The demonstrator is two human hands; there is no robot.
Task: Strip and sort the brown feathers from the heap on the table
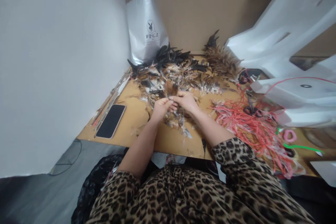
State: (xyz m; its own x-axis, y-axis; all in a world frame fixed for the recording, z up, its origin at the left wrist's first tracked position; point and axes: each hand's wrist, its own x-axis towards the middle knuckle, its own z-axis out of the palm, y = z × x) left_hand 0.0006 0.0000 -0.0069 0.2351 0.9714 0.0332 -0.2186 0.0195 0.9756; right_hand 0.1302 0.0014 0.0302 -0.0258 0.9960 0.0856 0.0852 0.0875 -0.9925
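2 pinching: L hand [162,106] + R hand [187,101] fingertips at base of brown feather tuft [171,88], over table [168,143] | risk: loose pinch cd drop quills, mixing w/ feather pile [181,69] behind

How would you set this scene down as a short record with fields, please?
Left hand: left hand pinching the base of a brown feather tuft
Right hand: right hand at the same base, fingertips meeting the left's
Beyond hands: loose feather pile, dark and brown
Table left: phone, screen dark
Table right: tangled red strands, with scissors among them
Back: silvery bag with a rabbit logo
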